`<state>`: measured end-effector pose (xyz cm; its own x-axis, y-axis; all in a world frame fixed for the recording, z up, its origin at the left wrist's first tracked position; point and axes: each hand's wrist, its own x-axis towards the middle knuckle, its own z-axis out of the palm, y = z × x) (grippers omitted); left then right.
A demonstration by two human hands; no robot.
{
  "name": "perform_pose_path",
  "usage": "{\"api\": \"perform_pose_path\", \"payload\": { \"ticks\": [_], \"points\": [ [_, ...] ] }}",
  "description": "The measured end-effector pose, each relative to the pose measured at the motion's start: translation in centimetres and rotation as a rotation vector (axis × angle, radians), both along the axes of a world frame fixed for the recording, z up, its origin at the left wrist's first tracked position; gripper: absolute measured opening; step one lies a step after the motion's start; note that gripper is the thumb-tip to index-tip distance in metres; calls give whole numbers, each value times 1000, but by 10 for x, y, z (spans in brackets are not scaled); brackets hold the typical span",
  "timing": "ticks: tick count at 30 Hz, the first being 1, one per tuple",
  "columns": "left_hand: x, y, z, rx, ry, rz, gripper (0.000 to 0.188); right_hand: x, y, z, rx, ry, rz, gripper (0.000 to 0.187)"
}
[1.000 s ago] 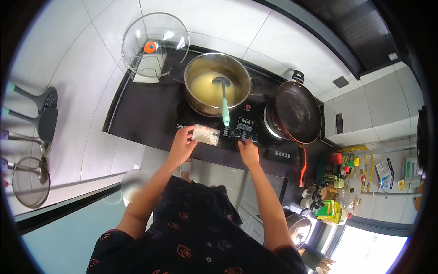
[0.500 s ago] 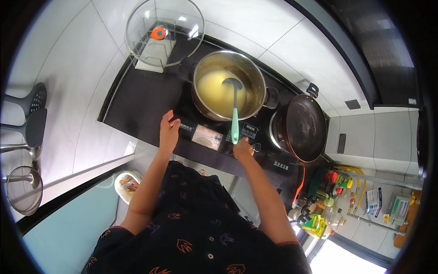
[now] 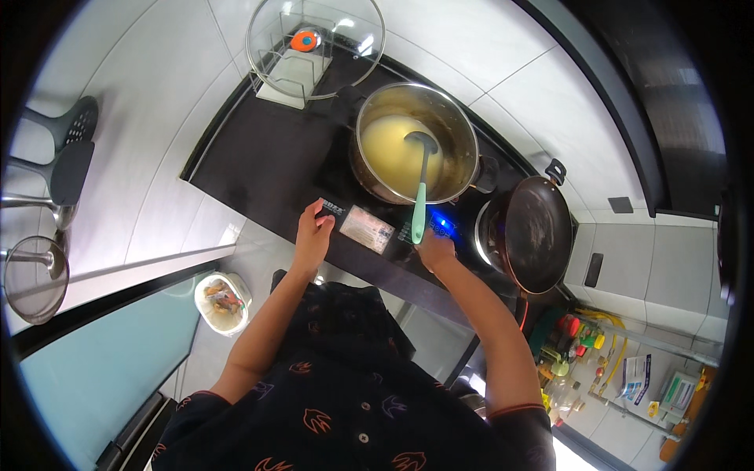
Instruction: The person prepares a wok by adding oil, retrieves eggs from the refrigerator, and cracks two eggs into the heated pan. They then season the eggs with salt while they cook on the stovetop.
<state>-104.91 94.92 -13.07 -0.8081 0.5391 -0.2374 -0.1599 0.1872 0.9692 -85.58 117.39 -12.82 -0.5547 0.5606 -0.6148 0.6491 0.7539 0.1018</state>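
Observation:
A ladle (image 3: 420, 212) with a dark head and mint-green handle leans over the near rim of a large steel pot (image 3: 377, 184), its head in pale yellow liquid (image 3: 397, 149). My right hand (image 3: 437, 251) is at the handle's lower end, right by the hob's control panel (image 3: 442, 226), which glows blue. Its fingers are partly hidden, and whether they touch the handle or the panel is unclear. My left hand (image 3: 312, 239) is open and empty above the counter's front edge, fingers stretched out. Between the hands lies a pale rectangular label (image 3: 367, 229) on the hob.
Right of the pot, a dark frying pan (image 3: 538, 235) sits on the other burner. A glass lid (image 3: 357, 82) stands in a rack at the back left. Utensils (image 3: 71, 169) hang on the left wall. A white bin (image 3: 222, 304) stands below; bottles (image 3: 565, 392) are at lower right.
Blue light has come on at the control panel beside my right hand. The view has shifted, so pot, pan and lid sit further right in it. The ladle stays in the pot.

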Motion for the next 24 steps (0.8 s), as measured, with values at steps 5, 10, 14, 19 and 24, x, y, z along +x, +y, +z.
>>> {"api": "perform_pose_path", "payload": {
  "ticks": [5, 10, 14, 19, 24],
  "points": [
    [-1, 6, 11, 23, -1, 11, 45, -1, 0, 7, -6, -1, 5, 45],
    [1, 10, 8, 2, 36, 8, 46, 4, 1, -2, 17, 23, 33, 46],
    [6, 11, 11, -20, 38, 10, 47, 3, -2, -1, 12, 6, 41, 47],
    [11, 10, 8, -11, 41, 8, 46, 7, 2, -4, 33, -14, 99, 48],
    [13, 5, 11, -29, 62, -12, 46, 4, -2, 3, 40, 29, 63, 49]
  ]
}}
